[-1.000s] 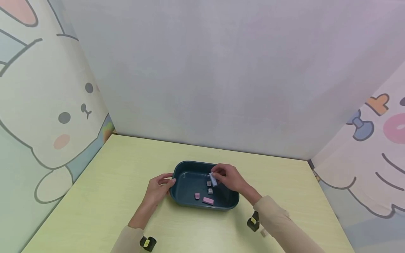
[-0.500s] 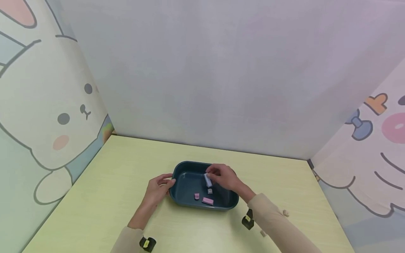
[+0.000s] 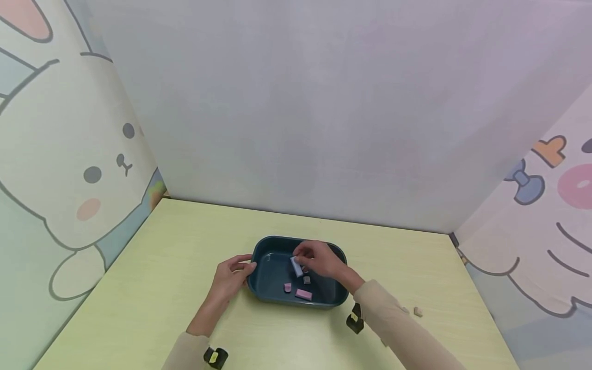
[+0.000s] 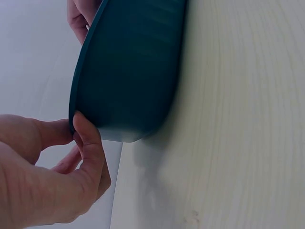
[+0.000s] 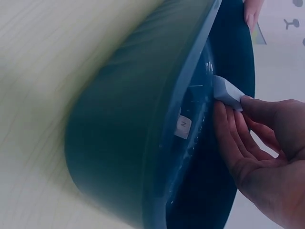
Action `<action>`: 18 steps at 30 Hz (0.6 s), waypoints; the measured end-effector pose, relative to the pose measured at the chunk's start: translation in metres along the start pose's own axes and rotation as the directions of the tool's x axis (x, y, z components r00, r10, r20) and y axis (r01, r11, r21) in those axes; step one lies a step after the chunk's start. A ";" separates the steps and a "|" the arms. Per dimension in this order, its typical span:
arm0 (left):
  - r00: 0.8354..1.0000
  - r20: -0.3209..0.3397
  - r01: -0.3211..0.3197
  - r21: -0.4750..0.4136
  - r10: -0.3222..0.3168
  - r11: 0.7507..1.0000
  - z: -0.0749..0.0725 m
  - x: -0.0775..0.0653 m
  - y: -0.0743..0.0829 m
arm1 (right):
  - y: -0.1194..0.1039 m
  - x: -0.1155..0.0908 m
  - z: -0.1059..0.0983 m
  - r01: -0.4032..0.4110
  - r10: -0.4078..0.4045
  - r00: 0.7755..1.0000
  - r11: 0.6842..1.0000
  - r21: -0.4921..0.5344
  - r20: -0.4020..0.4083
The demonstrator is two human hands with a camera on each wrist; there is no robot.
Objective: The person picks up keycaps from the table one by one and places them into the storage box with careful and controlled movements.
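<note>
Evidently, the left hand [image 3: 235, 271] pinched the rim [image 4: 75, 90] of a dark-teal, rounded-rectangular plastic tray [image 3: 272, 277] while the right hand [image 3: 320, 258] pinched a pale-lavender oblong block [image 3: 296, 266] inside it; a steady tray and light pinch seemed wise.

We identify the support as a table [image 3: 208, 231] with a pale yellow, wood-grained top and a straight far edge. On it, near the middle, we find a dark teal rectangular tray [image 3: 259, 296] with rounded corners, open side up, its long sides running left to right. To the right of the tray and well apart from it, we note a small beige piece [image 3: 418, 311], too small to identify. In the left wrist view, we observe a faint brownish mark [image 4: 192, 218] on the surface.
</note>
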State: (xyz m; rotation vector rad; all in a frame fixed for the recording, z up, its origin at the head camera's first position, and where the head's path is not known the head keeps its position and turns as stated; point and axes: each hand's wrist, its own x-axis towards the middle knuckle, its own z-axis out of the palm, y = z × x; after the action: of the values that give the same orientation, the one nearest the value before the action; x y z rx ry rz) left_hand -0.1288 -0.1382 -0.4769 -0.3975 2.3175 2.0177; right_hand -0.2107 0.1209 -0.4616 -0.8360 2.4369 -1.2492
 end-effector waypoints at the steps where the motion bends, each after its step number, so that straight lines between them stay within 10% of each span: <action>1: 1.000 -0.002 0.003 0.003 -0.003 1.000 0.000 0.000 0.000 | 0.000 0.000 0.001 0.008 -0.008 1.000 1.000 -0.005 0.002; 18: 1.000 -0.006 -0.008 0.006 0.008 1.000 -0.001 0.000 0.000 | -0.005 0.005 0.013 -0.047 0.047 0.997 0.999 -0.010 0.053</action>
State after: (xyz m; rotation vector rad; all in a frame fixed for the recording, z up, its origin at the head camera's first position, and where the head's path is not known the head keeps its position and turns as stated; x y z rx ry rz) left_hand -0.1281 -0.1396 -0.4766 -0.3953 2.3322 2.0157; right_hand -0.2065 0.1072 -0.4648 -0.7994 2.4075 -1.1845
